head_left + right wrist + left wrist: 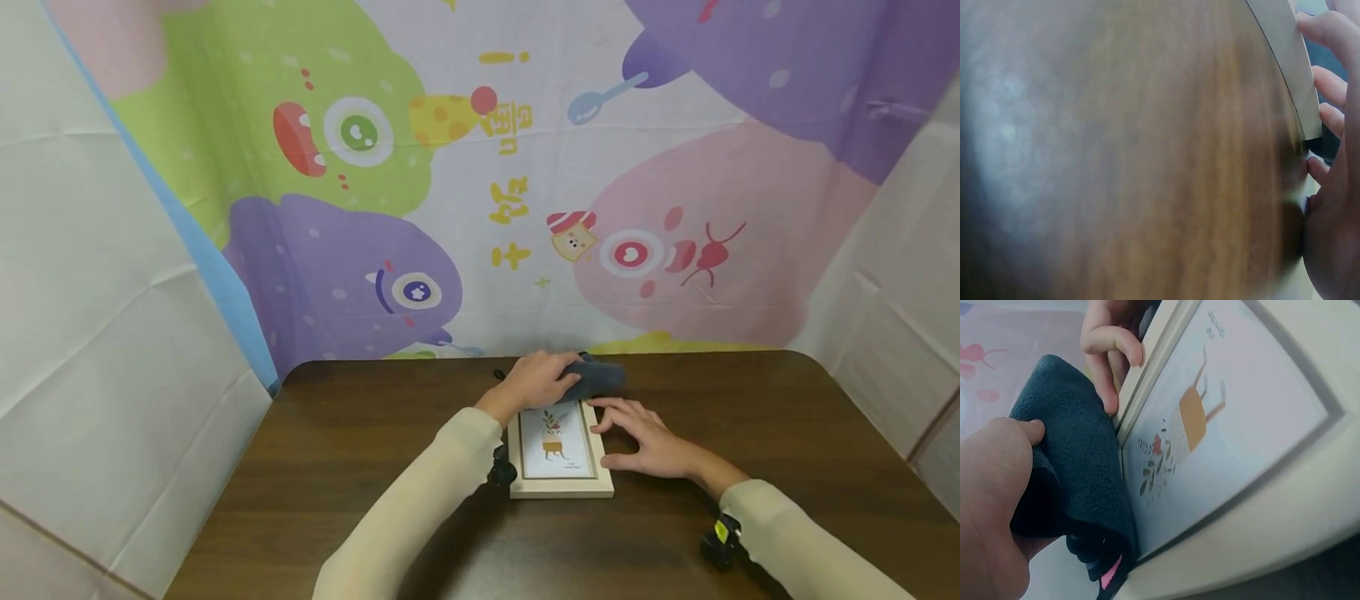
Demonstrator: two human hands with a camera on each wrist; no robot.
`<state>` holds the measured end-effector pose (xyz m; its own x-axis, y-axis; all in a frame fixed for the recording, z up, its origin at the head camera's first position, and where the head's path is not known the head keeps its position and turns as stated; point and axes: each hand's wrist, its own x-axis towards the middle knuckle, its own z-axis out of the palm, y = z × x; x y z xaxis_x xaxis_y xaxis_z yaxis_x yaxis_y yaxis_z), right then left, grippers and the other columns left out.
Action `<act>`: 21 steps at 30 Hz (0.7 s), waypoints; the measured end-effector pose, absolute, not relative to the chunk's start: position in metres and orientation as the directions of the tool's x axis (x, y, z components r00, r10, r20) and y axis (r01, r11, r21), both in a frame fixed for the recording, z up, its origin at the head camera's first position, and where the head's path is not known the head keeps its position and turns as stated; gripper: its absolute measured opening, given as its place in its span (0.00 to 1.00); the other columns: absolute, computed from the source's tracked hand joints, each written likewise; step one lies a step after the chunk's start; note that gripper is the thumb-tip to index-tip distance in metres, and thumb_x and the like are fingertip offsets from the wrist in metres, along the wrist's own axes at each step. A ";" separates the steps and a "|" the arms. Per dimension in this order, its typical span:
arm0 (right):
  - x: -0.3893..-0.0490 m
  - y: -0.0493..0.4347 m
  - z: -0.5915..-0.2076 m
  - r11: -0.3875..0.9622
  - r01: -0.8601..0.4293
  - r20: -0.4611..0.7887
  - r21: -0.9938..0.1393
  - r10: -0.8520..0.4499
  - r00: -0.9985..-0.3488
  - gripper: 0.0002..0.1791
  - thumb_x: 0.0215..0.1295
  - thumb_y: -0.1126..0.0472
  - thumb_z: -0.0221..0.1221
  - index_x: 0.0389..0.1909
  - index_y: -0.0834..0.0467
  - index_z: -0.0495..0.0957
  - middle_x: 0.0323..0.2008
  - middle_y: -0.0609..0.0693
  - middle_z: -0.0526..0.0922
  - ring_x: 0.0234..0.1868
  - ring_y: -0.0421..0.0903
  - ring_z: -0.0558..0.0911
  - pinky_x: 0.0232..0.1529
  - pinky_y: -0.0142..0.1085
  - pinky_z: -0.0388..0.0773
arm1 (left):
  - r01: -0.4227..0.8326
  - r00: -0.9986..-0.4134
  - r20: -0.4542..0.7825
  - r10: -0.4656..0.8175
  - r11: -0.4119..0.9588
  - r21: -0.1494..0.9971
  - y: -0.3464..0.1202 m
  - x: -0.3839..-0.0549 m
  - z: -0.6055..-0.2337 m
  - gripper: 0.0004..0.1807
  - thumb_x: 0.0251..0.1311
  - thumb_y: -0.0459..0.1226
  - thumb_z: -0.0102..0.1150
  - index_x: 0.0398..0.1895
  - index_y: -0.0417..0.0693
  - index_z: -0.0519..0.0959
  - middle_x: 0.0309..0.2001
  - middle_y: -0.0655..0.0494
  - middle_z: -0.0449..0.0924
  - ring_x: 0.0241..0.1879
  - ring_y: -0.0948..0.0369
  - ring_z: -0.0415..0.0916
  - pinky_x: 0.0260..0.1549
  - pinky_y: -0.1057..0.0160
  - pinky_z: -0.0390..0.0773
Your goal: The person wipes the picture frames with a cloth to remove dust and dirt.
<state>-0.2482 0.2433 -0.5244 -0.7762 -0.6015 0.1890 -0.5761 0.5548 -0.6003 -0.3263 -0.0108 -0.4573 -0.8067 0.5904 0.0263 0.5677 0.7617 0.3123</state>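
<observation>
Grip of the left hand (538, 379) is closed on a dark blue cloth (603, 380), which is held at the far end of the picture frame (561, 492), with the thumb laid over the fabric. That far end is partly hidden by the hand and the cloth, and in the left wrist view the cloth is seen to be bunched against it, with a small pink patch (1110, 573) shown low on its folds. No object is enclosed by the right hand (651, 444): its fingers are loosely bent, and the right side of the picture frame is touched by their tips. The picture frame itself, pale cream and flat, is laid lengthwise on the brown desk (337, 467). Inside its border a white print (540, 465) is set, on which a plant in a legged pot is drawn, its leaves pointed toward the far end. Beside the left edge of the picture frame, a black device (501, 468) is worn at the left wrist; another device (718, 543) is worn at the right wrist, well to the right of the picture frame. Beyond the picture frame, past the desk, a backdrop (517, 283) printed with cartoon creatures is hung
</observation>
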 end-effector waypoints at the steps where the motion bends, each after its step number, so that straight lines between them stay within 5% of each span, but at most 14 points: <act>1: -0.248 0.243 -0.524 0.556 -0.575 0.188 -0.600 -0.601 -0.777 0.15 0.70 0.51 0.77 0.50 0.39 0.81 0.83 0.61 0.73 0.80 0.73 0.68 0.66 0.81 0.60 | 0.568 -0.806 0.023 0.592 0.762 0.311 -0.011 -0.327 -0.457 0.25 0.90 0.49 0.52 0.82 0.57 0.76 0.71 0.51 0.88 0.64 0.51 0.89 0.65 0.49 0.87; 21: -0.248 0.243 -0.524 0.561 -0.580 0.193 -0.591 -0.600 -0.777 0.15 0.71 0.51 0.77 0.50 0.39 0.81 0.83 0.59 0.72 0.81 0.71 0.69 0.66 0.78 0.61 | 0.586 -0.800 0.038 0.599 0.766 0.263 -0.048 -0.350 -0.473 0.24 0.89 0.52 0.52 0.79 0.61 0.78 0.69 0.53 0.90 0.66 0.51 0.89 0.66 0.43 0.85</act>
<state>-0.2476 0.2428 -0.5236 -0.7767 -0.5997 0.1926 -0.5795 0.5607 -0.5914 -0.3500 -0.0479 -0.4729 -0.8000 0.5988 0.0379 0.5860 0.7663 0.2632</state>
